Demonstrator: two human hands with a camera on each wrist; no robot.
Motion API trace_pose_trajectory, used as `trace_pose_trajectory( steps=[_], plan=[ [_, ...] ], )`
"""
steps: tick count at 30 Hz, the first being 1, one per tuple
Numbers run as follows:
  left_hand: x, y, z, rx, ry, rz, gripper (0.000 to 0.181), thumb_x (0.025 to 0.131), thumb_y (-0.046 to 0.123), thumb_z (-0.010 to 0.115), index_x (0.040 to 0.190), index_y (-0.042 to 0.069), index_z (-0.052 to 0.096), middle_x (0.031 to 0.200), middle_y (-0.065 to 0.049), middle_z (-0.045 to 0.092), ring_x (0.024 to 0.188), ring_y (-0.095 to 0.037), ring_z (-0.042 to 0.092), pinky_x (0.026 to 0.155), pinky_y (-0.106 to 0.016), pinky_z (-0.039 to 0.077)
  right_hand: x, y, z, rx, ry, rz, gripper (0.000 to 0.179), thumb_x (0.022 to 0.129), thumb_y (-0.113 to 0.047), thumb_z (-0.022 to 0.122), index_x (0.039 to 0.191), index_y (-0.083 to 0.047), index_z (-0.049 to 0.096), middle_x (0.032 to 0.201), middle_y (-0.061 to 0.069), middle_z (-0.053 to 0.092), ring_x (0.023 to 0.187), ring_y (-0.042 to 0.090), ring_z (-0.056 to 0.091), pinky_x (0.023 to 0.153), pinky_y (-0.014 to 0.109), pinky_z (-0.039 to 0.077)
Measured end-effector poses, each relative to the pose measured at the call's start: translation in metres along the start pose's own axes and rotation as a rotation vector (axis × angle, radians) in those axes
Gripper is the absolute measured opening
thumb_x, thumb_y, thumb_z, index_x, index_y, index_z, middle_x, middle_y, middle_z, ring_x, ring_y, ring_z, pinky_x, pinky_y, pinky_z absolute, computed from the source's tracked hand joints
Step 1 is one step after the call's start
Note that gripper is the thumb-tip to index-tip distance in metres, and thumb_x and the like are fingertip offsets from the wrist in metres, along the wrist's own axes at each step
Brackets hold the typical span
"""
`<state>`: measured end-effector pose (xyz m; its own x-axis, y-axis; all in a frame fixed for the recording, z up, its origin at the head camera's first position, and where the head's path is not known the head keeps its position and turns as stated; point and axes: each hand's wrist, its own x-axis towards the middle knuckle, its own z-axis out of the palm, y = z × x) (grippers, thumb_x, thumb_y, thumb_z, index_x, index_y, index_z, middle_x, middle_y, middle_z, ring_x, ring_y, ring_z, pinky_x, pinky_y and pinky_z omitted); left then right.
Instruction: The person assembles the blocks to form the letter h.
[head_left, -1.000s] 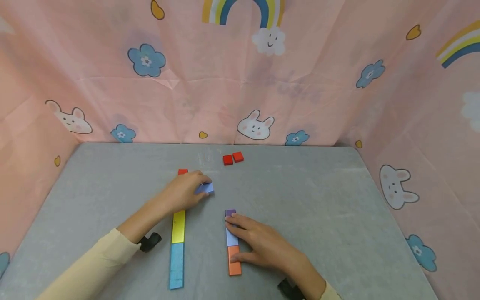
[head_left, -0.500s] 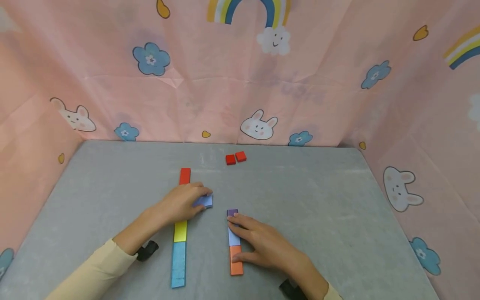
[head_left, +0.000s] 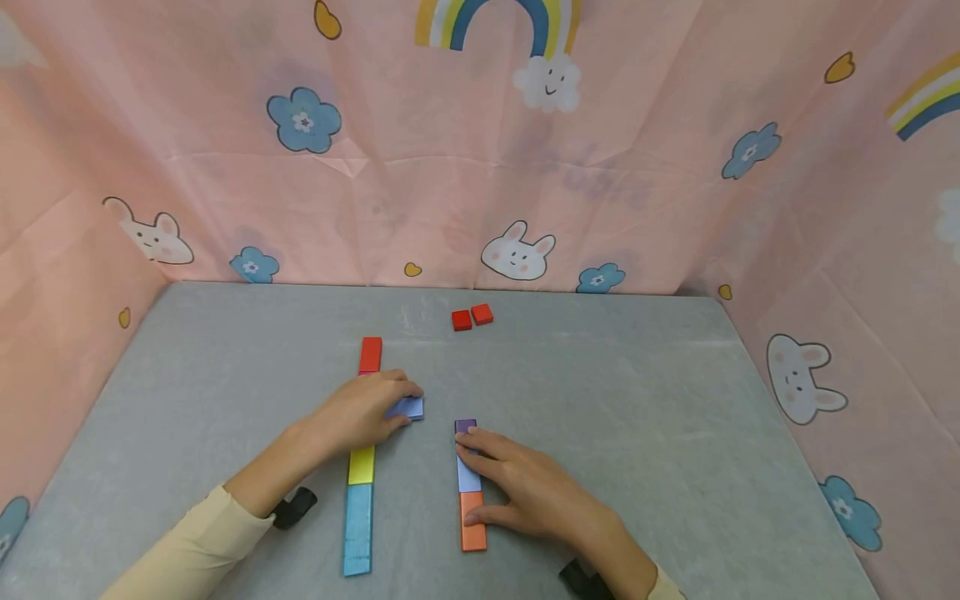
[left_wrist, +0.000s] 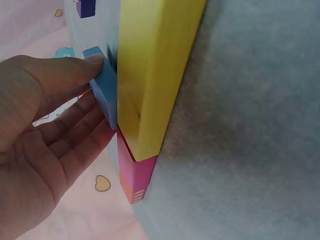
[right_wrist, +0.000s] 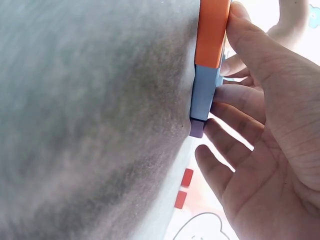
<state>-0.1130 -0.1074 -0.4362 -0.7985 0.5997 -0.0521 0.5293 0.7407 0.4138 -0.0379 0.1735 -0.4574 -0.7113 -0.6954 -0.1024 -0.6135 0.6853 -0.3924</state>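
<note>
My left hand (head_left: 363, 410) pinches a periwinkle block (head_left: 409, 407) between thumb and fingers, reaching across the left row. In the left wrist view this block (left_wrist: 104, 90) is tilted, close beside the yellow block (left_wrist: 150, 75) and near the pink block (left_wrist: 135, 167). That row has a red block (head_left: 371, 354) at its far end and a long blue block (head_left: 357, 529) at its near end; the hand covers part of it. My right hand (head_left: 528, 487) rests on the shorter row, fingers by the purple block (head_left: 464, 426) and second periwinkle block (head_left: 467, 477), thumb on the orange block (head_left: 472, 533).
Two small red blocks (head_left: 472, 317) lie near the back edge of the grey table (head_left: 660, 400). A pink patterned curtain (head_left: 420, 192) rises behind and at both sides. A strip of table separates the two rows.
My left hand has come toward me with the periwinkle block, baring the red block at the row's far end, and has nearly stopped. The right hand stays on its row.
</note>
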Motion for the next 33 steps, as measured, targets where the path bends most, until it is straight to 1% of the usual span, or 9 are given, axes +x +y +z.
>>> trace_pose_trajectory(
  steps=[9,13,21,28,33],
  plan=[
    [-0.0032,-0.0015,0.0034,0.014,0.017,0.014,0.036,0.09,0.012,0.084,0.125,0.006,0.075,0.115,-0.008,0.075,0.102,-0.021,0.071,0.094,-0.042,0.064,-0.0001,-0.0008,0.0,0.0,0.001,-0.006,0.081,0.094,-0.058,0.072,0.156,-0.011,0.052,0.167,-0.001,0.047,0.153,0.021,0.048,0.122,0.043,0.048],
    [-0.0043,-0.0014,0.0042,0.014,0.021,0.005,0.036,0.09,0.011,0.084,0.124,0.005,0.076,0.114,-0.008,0.075,0.101,-0.021,0.071,0.093,-0.042,0.064,0.0002,-0.001,0.0001,-0.012,0.007,-0.008,0.08,0.093,-0.057,0.073,0.156,-0.011,0.053,0.166,-0.001,0.048,0.153,0.021,0.048,0.121,0.043,0.048],
    [-0.0051,-0.0012,0.0051,0.011,0.018,-0.004,0.036,0.09,0.011,0.084,0.124,0.006,0.076,0.114,-0.007,0.075,0.102,-0.022,0.071,0.094,-0.042,0.064,0.0002,-0.0008,0.0004,-0.005,-0.007,0.007,0.08,0.093,-0.056,0.074,0.157,-0.012,0.052,0.167,-0.001,0.046,0.154,0.021,0.047,0.122,0.043,0.048],
    [-0.0053,-0.0026,0.0079,0.018,0.031,0.003,0.036,0.09,0.012,0.084,0.124,0.006,0.076,0.114,-0.007,0.074,0.102,-0.022,0.071,0.095,-0.043,0.064,0.0003,-0.0004,0.0002,0.004,-0.011,0.012,0.081,0.093,-0.057,0.074,0.157,-0.012,0.052,0.168,-0.001,0.046,0.154,0.021,0.046,0.122,0.044,0.048],
    [-0.0048,-0.0028,0.0078,0.023,0.034,0.003,0.035,0.09,0.01,0.084,0.124,0.006,0.076,0.114,-0.007,0.074,0.103,-0.022,0.071,0.095,-0.043,0.064,0.0008,0.0002,0.0006,0.006,-0.005,0.002,0.08,0.093,-0.056,0.074,0.157,-0.011,0.052,0.167,0.0,0.046,0.154,0.022,0.047,0.122,0.044,0.048]
  ],
)
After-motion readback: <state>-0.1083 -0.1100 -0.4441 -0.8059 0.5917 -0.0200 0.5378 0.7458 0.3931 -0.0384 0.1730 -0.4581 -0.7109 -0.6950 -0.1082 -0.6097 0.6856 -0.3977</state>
